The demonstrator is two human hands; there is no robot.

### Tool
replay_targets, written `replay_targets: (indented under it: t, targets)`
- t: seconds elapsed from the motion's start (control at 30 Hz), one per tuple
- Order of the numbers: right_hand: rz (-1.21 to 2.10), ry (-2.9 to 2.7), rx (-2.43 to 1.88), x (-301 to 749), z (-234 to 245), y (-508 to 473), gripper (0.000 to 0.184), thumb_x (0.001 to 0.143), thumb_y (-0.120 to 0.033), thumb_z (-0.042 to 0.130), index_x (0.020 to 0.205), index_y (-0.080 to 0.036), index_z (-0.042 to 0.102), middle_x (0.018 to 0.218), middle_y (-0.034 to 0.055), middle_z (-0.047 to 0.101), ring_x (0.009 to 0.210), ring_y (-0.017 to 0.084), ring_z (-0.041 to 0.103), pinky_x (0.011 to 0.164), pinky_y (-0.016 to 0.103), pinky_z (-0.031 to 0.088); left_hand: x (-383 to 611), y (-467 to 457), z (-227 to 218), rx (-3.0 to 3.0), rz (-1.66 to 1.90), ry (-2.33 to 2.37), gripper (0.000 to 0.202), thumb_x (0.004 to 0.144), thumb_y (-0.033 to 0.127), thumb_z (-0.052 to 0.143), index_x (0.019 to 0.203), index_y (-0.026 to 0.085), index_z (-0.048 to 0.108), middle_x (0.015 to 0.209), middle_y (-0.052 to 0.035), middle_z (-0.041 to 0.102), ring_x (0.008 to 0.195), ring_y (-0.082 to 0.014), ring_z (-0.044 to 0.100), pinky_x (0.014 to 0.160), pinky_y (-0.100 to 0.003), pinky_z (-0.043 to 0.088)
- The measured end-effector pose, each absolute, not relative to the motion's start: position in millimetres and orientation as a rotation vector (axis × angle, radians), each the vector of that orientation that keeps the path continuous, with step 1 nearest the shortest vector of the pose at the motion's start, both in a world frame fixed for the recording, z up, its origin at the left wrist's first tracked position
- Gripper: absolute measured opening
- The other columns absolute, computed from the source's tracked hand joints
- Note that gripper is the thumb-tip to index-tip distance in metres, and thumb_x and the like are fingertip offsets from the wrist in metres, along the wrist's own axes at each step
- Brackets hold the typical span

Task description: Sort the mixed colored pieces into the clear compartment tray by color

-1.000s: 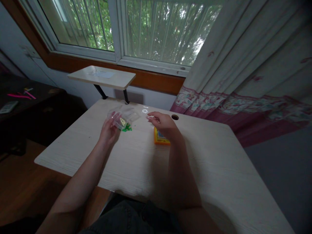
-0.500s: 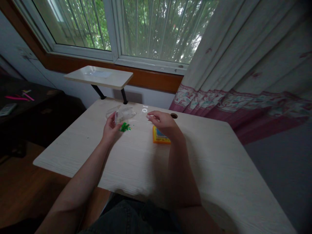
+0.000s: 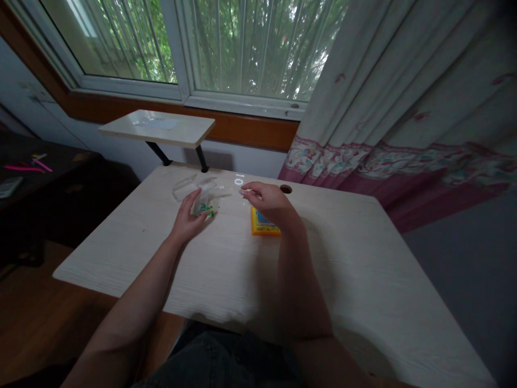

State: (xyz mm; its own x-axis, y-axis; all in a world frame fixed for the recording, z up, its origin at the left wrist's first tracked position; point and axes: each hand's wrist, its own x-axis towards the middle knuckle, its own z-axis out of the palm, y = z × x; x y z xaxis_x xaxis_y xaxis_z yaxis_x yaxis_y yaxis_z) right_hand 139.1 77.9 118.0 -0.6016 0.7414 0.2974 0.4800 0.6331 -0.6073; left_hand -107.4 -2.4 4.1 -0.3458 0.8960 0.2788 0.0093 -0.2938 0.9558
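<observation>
My left hand (image 3: 189, 218) is closed around the edge of a clear plastic container (image 3: 198, 200), at the left of the desk's middle. Small green pieces (image 3: 205, 208) lie right by its thumb, partly seen through the plastic; I cannot tell whether they are in it or under it. My right hand (image 3: 269, 200) is raised with thumb and fingertips pinched together. Something tiny and pale shows at those fingertips, too small to name. Below that hand, a yellow-orange frame with a blue middle (image 3: 263, 222) lies on the desk, partly hidden by the wrist.
Another clear plastic piece (image 3: 183, 188) lies behind my left hand. White ring-like marks (image 3: 239, 181) show near the back edge of the pale desk (image 3: 226, 269). A small raised shelf (image 3: 194, 134) stands at back left. A round hole (image 3: 286, 189) pierces the desk beside the curtain (image 3: 363, 151).
My left hand has brought the clear plastic over to the green pieces, which now show partly through it. My right hand stays pinched in nearly the same place. The view has shifted slightly.
</observation>
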Motion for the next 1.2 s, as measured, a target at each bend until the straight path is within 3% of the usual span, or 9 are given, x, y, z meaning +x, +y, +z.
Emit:
replay_targets:
  t: [0.13,0.3,0.53,0.6,0.7,0.83,0.9,1.03,1.2]
  targets:
    - [0.645,-2.315,-0.957,139.0,117.4,77.2,0.026,0.093,-0.032,0.053,0.107,-0.020,0.071,0.098,0.0045,0.075,0.090,0.017,0.067,0.083,0.027,0.048,-103.2,-7.4,14.4,1.567,1.621,1.468,0.068,0.059,0.019,0.084,0.123,0.022,0.062,0.139,-0.0097,0.052,0.138,-0.0320,0.037,0.121,-0.047,0.018]
    - [0.629,-2.324,-0.963,138.9,117.0,77.6,0.026,0.093,-0.032,0.053,0.107,-0.019,0.071,0.098,0.0048,0.075,0.089,0.017,0.067,0.082,0.028,0.048,-101.9,-7.8,11.0,1.638,1.643,1.488,0.077,0.060,0.023,0.085,0.130,0.022,0.056,0.140,-0.0115,0.049,0.137,-0.0322,0.038,0.120,-0.048,0.019]
    - [0.619,-2.331,-0.964,138.3,116.1,78.2,0.025,0.093,-0.032,0.053,0.106,-0.020,0.071,0.099,0.0043,0.075,0.090,0.017,0.067,0.082,0.028,0.048,-113.8,-3.2,5.4,1.302,2.084,1.472,0.110,0.063,0.029,0.088,0.148,0.038,0.019,0.142,-0.0080,0.041,0.135,-0.0263,0.044,0.115,-0.045,0.034]
    - [0.621,-2.327,-0.961,138.9,115.5,78.8,0.026,0.093,-0.034,0.053,0.106,-0.020,0.071,0.097,0.0043,0.075,0.088,0.017,0.067,0.081,0.028,0.048,-127.8,-3.2,7.6,1.188,2.193,1.505,0.105,0.064,0.032,0.088,0.146,0.035,0.023,0.138,-0.0089,0.045,0.132,-0.0261,0.047,0.113,-0.044,0.036]
    - [0.625,-2.319,-0.943,141.8,113.6,81.7,0.026,0.093,-0.034,0.053,0.106,-0.020,0.071,0.096,0.0050,0.075,0.089,0.018,0.067,0.082,0.029,0.049,-152.7,-3.1,7.6,0.971,2.306,1.548,0.081,0.070,0.041,0.083,0.136,0.026,0.039,0.134,-0.0116,0.049,0.133,-0.0267,0.046,0.112,-0.043,0.039]
    - [0.644,-2.280,-0.964,150.9,111.0,87.8,0.025,0.092,-0.033,0.054,0.105,-0.020,0.071,0.098,0.0050,0.074,0.091,0.018,0.068,0.084,0.029,0.050,-175.7,3.1,-4.7,0.727,2.306,1.538,0.067,0.076,0.043,0.077,0.130,0.029,0.041,0.146,-0.0101,0.041,0.141,-0.0252,0.035,0.109,-0.043,0.043]
    - [0.653,-2.243,-1.002,157.3,110.9,90.3,0.026,0.092,-0.034,0.055,0.106,-0.020,0.071,0.097,0.0054,0.074,0.089,0.018,0.068,0.084,0.030,0.051,-181.3,9.8,-14.3,0.652,2.293,1.542,0.062,0.078,0.039,0.076,0.129,0.030,0.042,0.147,-0.0092,0.040,0.139,-0.0222,0.038,0.107,-0.039,0.045]
    - [0.668,-2.184,-1.044,170.4,111.1,93.9,0.029,0.092,-0.034,0.053,0.108,-0.018,0.071,0.095,0.0074,0.074,0.088,0.019,0.069,0.082,0.032,0.052,-187.5,22.4,-30.1,0.532,2.283,1.531,0.054,0.077,0.031,0.076,0.123,0.025,0.048,0.135,-0.0101,0.051,0.109,-0.0150,0.061,0.090,-0.028,0.055]
    - [0.649,-2.151,-1.088,179.4,109.0,97.5,0.030,0.091,-0.034,0.053,0.107,-0.017,0.071,0.089,0.0078,0.074,0.085,0.020,0.069,0.081,0.033,0.053,-188.8,26.0,-36.1,0.555,2.232,1.474,0.060,0.077,0.028,0.076,0.129,0.026,0.047,0.132,-0.0092,0.054,0.086,-0.0091,0.066,0.075,-0.022,0.056]
